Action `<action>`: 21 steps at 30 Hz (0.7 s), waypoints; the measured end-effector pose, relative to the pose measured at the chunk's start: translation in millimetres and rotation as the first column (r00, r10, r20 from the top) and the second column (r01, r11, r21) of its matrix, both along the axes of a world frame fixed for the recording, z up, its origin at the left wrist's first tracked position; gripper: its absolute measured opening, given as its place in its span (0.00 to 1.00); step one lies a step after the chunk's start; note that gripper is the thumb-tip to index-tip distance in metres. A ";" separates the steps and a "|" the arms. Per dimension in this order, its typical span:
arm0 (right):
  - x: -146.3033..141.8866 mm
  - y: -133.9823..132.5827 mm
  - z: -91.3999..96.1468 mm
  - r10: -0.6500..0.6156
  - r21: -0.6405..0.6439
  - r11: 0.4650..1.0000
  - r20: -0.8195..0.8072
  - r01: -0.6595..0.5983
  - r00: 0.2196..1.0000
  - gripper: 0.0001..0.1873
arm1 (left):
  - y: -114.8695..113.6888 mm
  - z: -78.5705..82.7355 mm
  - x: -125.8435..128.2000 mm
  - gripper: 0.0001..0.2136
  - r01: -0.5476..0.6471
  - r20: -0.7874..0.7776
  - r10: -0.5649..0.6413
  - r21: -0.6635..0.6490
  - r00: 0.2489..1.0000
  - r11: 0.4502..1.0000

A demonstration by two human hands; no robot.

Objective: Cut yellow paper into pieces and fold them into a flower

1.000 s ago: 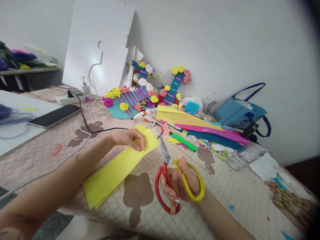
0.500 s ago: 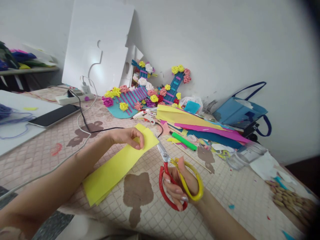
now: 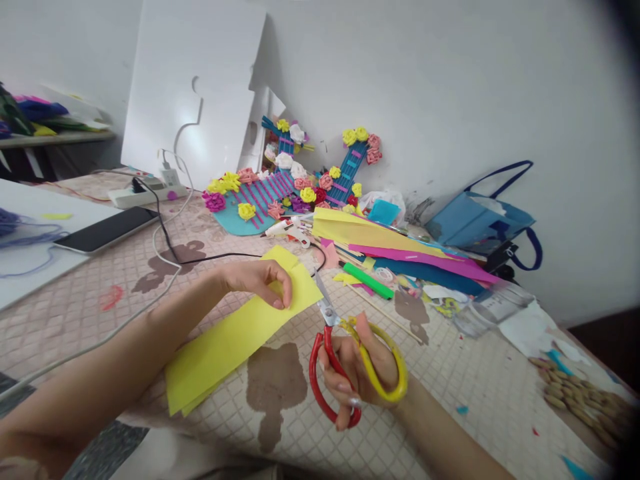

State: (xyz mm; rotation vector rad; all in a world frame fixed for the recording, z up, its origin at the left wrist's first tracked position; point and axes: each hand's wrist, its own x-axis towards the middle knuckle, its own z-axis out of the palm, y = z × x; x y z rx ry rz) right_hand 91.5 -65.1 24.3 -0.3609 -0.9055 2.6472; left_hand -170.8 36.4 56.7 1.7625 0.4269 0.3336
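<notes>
My left hand [image 3: 260,279] pinches the far end of a long yellow paper strip [image 3: 230,340], thumb and fingers closed on it. The strip slopes down toward me over the table edge. My right hand [image 3: 357,370] grips scissors [image 3: 340,340] with one red and one yellow loop, fingers through the loops. The metal blades point away from me and meet the right edge of the yellow strip, just beside my left fingers.
Stacked coloured paper sheets [image 3: 400,250], a green marker [image 3: 367,281] and a glue gun [image 3: 290,230] lie beyond. A flower-covered craft piece [image 3: 280,193], white board [image 3: 195,93], blue bag [image 3: 480,223], phone [image 3: 107,230], power strip [image 3: 145,195] and cables [image 3: 165,247] crowd the patterned table [image 3: 465,400].
The scissor loops spread apart again after being closed half a second ago, and the blades edged further into the strip's right side. My left hand kept its pinch.
</notes>
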 end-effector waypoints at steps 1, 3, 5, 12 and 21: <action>0.3 0.1 -0.3 0.002 -0.005 1.000 -0.002 -0.002 1.000 0.45 | -0.5 0.1 0.6 0.07 0.003 -0.005 -0.003 0.002 1.000 1.000; 1.0 0.3 -0.9 0.003 -0.014 1.000 -0.012 -0.003 1.000 0.44 | -0.8 0.1 1.2 0.07 0.005 -0.015 -0.005 0.003 1.000 1.000; 1.5 0.5 -1.6 -0.002 -0.019 1.000 -0.016 0.002 1.000 0.44 | -0.3 0.0 1.0 0.06 -0.001 -0.020 0.001 0.000 1.000 1.000; -0.1 2.2 -7.5 -0.048 0.014 0.999 0.005 0.048 0.999 0.43 | 2.9 -1.0 -1.4 0.06 -0.007 -0.014 0.007 0.009 1.000 1.000; -0.2 0.0 -8.1 -0.044 -0.012 0.999 -0.003 0.044 0.999 0.43 | 3.3 0.3 -1.7 0.06 -0.001 -0.040 0.000 -0.008 0.999 1.000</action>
